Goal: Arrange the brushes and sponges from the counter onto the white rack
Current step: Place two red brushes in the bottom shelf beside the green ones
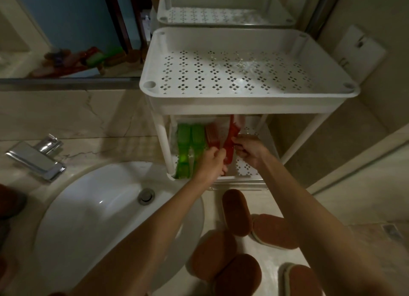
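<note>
A: Dim beige marble counter (66, 123). Where's the red plastic brush (229, 145)?
B: Lower shelf of the white perforated rack (243, 94), beside two green brushes (187, 147). The left hand (213, 160) and right hand (247, 150) both pinch it, its far end hidden under the top shelf.

Pale stone counter (99, 149), with a sink (88, 218) sunk in at left and a tap (37, 158) behind it. Standing on it at the right, a white rack (243, 96). Lying on the counter in front of the rack, five brown sponges (236, 211), some touching. On the lower shelf (245, 169), two green brushes (188, 147) side by side at left, then a pale red brush (212, 136), then a red brush (229, 145), hard to tell whether resting on the shelf.
</note>
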`<state>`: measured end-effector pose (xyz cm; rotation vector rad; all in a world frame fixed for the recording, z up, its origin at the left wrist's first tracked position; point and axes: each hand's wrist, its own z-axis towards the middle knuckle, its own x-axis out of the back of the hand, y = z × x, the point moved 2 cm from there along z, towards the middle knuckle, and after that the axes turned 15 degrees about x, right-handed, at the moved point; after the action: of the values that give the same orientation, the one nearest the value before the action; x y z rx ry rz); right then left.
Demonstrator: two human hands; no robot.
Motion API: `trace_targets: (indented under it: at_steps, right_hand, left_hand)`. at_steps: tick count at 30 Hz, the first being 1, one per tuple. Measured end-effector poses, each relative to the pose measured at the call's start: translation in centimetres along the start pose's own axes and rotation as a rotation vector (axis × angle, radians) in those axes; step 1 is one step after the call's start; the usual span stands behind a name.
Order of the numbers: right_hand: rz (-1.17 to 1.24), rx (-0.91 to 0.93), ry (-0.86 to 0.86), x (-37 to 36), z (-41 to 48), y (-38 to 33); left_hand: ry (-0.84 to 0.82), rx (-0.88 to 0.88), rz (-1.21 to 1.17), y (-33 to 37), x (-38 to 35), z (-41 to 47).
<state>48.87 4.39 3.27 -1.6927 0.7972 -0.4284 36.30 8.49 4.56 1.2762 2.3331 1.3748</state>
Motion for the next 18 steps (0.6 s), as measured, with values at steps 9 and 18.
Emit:
trace_targets:
  at_steps: [9,18]
  right_hand:
    - [-0.628,-0.045,0.006,0.9,1.8,2.3]
    - [-0.913,0.110,-0.075,-0.4,1.7,2.4]
  left_hand:
    - [0.274,-0.150,0.547,-0.9,2.6,1.1]
    - [0.112,-0.107,0.683,-1.8,2.4,1.9]
